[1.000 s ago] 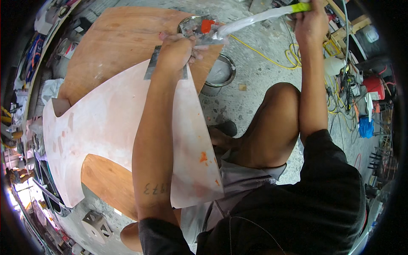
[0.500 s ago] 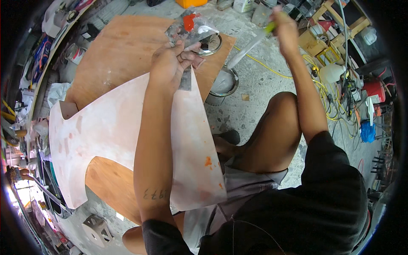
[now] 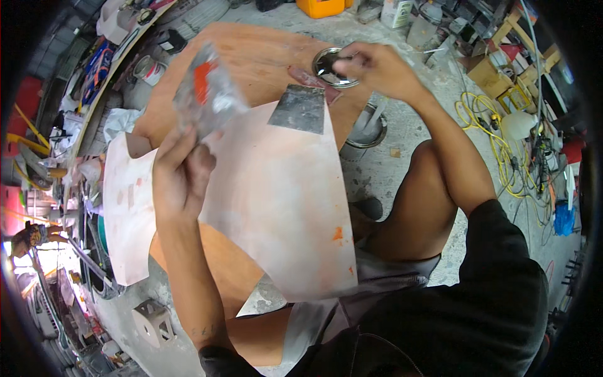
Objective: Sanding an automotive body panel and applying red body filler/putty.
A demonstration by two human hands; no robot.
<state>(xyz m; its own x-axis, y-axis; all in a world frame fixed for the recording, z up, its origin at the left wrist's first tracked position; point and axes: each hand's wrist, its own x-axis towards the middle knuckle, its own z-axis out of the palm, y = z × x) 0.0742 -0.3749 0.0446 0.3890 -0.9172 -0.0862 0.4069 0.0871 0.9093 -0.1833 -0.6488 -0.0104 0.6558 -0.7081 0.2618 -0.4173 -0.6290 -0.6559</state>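
Note:
My left hand [image 3: 185, 164] grips a blurred metal plate [image 3: 223, 94] bearing a red dab and whitish smears, raised over the pale coated panel [image 3: 276, 207]. My right hand [image 3: 367, 66] is beside a shiny round lid [image 3: 326, 63], its fingers curled and smeared by motion. A grey square plate [image 3: 295, 112] lies on the panel's upper end, near a pinkish strip [image 3: 302, 76]. The panel rests over a plywood sheet [image 3: 251, 44]. Right of the sheet's edge, a can of grey paste [image 3: 366, 135] has a whitish stick [image 3: 377, 113] standing in it.
Yellow cable [image 3: 471, 110] lies coiled at the right by a translucent jug [image 3: 518, 125] and boxes [image 3: 487, 78]. A yellow container [image 3: 320, 6] stands at the back. Shelving and clutter [image 3: 100, 63] line the left. A small bracket [image 3: 151, 320] lies on the floor lower left.
My left hand has swung left and down with the smeared plate, uncovering the grey square. My right hand has let go of the stick, now in the can, and moved left to the lid.

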